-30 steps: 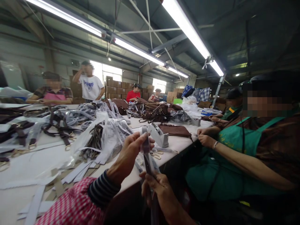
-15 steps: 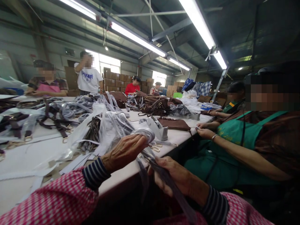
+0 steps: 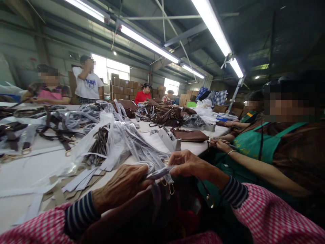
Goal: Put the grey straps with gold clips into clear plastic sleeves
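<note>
Head view has my left fingers [image 3: 141, 168] and right fingers [image 3: 178, 168] pinched closed on a wrapped strap [image 3: 159, 173] between them, near the edge of the surface [image 3: 33, 173], where a clear bag [image 3: 114, 144] beyond my left fingers holds brown strips [image 3: 98, 147].

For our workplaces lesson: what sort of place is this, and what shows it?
Probably a factory workshop, perhaps handling bags: heaped brown bags lie on a long white table, stacked brown cardboard boxes stand behind, and long white tube lights hang overhead.
</note>
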Demonstrator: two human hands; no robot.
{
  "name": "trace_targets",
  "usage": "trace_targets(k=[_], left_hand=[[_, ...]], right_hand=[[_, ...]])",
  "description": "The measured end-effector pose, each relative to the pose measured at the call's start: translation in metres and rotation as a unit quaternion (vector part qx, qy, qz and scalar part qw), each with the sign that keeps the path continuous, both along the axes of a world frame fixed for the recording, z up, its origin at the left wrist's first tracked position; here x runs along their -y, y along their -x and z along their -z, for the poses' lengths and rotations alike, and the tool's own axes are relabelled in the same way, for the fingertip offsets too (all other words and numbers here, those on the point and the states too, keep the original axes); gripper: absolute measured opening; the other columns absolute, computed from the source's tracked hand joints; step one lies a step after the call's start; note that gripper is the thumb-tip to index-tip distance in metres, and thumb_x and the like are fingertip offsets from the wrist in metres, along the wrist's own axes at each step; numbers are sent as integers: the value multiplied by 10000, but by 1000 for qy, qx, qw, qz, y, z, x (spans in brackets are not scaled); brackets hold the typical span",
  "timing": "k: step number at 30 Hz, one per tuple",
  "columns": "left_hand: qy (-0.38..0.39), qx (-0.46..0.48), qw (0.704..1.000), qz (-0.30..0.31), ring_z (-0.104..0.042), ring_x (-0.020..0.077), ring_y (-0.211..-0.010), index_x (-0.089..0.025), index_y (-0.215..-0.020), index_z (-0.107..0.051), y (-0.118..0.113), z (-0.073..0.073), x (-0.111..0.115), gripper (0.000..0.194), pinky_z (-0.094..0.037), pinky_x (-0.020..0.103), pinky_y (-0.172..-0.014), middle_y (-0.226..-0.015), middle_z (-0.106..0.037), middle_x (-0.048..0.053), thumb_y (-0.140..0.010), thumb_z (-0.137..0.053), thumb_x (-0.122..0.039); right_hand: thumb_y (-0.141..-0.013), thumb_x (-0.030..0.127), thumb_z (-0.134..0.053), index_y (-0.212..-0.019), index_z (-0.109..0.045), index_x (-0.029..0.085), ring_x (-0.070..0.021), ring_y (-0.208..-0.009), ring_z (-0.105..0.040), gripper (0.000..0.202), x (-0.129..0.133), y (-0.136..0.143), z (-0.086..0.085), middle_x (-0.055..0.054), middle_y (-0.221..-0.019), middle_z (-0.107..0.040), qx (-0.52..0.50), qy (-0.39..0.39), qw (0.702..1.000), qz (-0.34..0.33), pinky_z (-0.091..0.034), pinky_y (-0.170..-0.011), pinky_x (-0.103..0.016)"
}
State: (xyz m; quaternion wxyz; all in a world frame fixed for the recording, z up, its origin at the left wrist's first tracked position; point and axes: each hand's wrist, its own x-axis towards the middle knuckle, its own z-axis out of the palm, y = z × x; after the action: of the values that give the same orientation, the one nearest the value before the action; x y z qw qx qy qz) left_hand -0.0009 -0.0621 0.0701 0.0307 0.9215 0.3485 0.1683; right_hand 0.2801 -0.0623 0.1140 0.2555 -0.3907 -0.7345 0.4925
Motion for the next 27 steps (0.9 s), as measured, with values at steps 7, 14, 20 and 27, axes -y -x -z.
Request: trace_targets(k=[7, 14, 20, 27], left_hand=[[63, -31, 996, 52, -527, 174, -637, -212, -804, -520, 29, 1, 14, 348, -288, 317, -605, -746, -610, 0, -1047, -475, -456], [68, -40, 990, 116, -650, 196, -762, -204, -847, -622, 25, 2, 2, 90, -403, 294, -682, -846, -712, 14, -911, -626, -141], [35, -93, 987, 123, -664, 214, -808, -190, -817, -644, 21, 5, -28, 173, -444, 296, -721, -861, -732, 34, -831, -688, -23], [18, -103, 985, 135, -576, 183, -665, -202, -688, -598, 27, 10, -49, 222, -393, 302, -632, -706, -667, 4, -786, -669, -16]], right_hand=[[-973, 410, -675, -953, -779, 165, -152, -766, -617, 267, -30, 14, 36, -14, -820, -693, 129, -254, 956, -75, -452, -718, -251], [-1031, 258, -604, -921, -724, 190, -192, -859, -555, 177, -47, 45, 38, -40, -853, -687, 313, -535, 770, -149, -400, -756, -307], [-1015, 134, -581, -920, -637, 185, -170, -866, -558, 121, -73, 72, 47, -20, -906, -662, 351, -533, 740, -211, -375, -696, -287], [-963, 109, -590, -1368, -549, 208, -186, -899, -616, 419, -79, 75, 63, -31, -965, -666, 315, -510, 785, -158, -409, -754, -273]])
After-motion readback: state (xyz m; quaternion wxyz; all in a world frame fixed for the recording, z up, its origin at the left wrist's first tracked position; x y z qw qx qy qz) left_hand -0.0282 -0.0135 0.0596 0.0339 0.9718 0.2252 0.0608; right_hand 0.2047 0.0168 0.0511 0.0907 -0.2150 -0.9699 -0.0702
